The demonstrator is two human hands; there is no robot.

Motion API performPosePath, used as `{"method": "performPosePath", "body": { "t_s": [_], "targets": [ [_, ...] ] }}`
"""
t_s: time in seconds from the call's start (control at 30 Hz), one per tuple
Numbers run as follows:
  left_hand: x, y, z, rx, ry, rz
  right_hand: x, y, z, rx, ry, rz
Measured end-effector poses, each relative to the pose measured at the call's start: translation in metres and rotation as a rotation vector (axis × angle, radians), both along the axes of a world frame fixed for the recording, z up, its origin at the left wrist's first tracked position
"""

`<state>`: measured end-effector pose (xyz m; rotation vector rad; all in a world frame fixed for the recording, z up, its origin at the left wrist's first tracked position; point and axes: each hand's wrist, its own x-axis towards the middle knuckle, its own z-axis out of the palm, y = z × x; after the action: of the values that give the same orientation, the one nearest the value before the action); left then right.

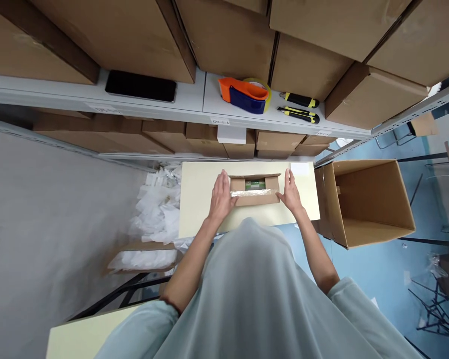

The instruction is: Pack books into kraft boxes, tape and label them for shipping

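Your left hand lies flat against the left end of the small box on the bench, and your right hand presses the right end. A strip of clear tape runs across the box, and something green shows in the gap between its flaps. On the shelf above lie a tape dispenser, two knives and a phone. An open carton stands just right of the bench.

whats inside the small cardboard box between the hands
Through the gap in the small cardboard box, something green and white shows. The flaps and a clear tape strip cover the rest.
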<state>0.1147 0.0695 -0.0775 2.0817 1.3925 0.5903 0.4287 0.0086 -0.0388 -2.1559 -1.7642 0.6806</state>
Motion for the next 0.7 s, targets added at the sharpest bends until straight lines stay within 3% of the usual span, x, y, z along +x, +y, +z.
{"method": "performPosePath", "body": {
  "t_s": [0.1,0.2,0.27,0.37,0.47,0.6,0.7],
  "targets": [
    [-0.003,0.003,0.001,-0.015,0.060,-0.084,-0.003,0.004,0.000,0.010,-0.040,0.149],
    [-0.004,-0.010,-0.002,-0.093,0.054,-0.067,-0.007,-0.005,-0.008,-0.008,-0.017,0.160],
    [-0.001,-0.020,-0.007,-0.138,-0.031,0.022,-0.012,-0.014,-0.016,0.018,0.047,0.057],
    [0.005,-0.025,-0.017,-0.264,-0.235,0.271,-0.020,-0.021,-0.029,0.044,0.232,-0.210],
    [0.009,-0.012,-0.030,-0.449,-0.325,0.452,-0.021,-0.014,-0.036,-0.078,0.338,-0.428],
    [0.008,0.020,-0.045,-0.613,-0.292,0.485,-0.012,0.009,-0.033,-0.255,0.266,-0.462],
    [0.007,0.037,-0.040,-0.659,-0.234,0.463,-0.013,0.019,-0.019,-0.260,0.221,-0.422]
  ]
}}
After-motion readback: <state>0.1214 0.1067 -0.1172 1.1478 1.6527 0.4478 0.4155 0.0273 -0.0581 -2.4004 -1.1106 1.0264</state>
